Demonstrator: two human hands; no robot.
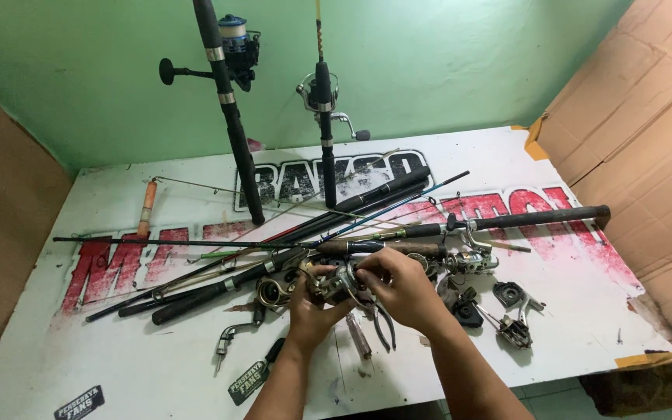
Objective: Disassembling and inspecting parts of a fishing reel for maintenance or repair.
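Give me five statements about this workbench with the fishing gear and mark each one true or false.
1. Both hands hold a small reel part over the table. True: the left hand and right hand meet on the reel part.
2. Two rods stand against the green wall. True: a thick rod and a thin rod, each with a reel.
3. The table is bare wood. False: the table is white with large red and black lettering.
4. Pliers lie near the right hand. True: pliers lie just below it.
5. Cardboard stands on the left only. False: a large cardboard sheet stands on the right too.
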